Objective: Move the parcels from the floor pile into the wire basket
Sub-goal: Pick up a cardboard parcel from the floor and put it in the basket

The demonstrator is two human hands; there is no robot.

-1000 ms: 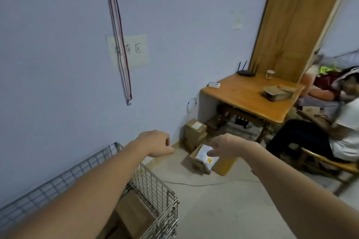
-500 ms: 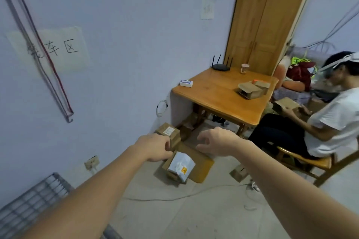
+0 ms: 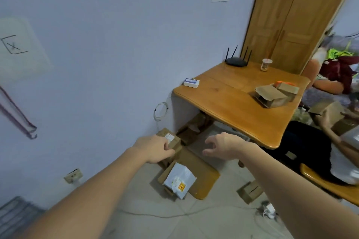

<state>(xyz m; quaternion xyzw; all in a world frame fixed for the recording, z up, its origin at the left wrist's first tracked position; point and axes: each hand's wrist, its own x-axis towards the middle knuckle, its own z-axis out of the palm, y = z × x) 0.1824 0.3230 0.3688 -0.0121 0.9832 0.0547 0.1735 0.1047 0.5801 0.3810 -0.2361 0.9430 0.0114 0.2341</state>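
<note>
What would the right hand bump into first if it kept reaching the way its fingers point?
Probably the small cardboard box stacked by the wall, which the left hand is already touching. The right hand points left towards it, though depth is hard to judge.

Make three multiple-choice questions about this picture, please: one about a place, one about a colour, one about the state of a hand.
1. Where does the black router stand?
A. on the floor near the parcels
B. on the wooden table, at the wall
C. inside the wire basket

2. What colour is the soft mailer bag on the floor pile?
A. white
B. green
C. black

3. What is the right hand doing?
A. gripping a box
B. pressing flat on the table
C. hanging in the air, fingers loosely curled, holding nothing

Answers:
1 B: the router sits on the far part of the table, close to the wall.
2 A: the mailer bag is white with a small yellow sticker.
3 C: the right hand touches nothing, while the left hand is at the cardboard box.
</note>
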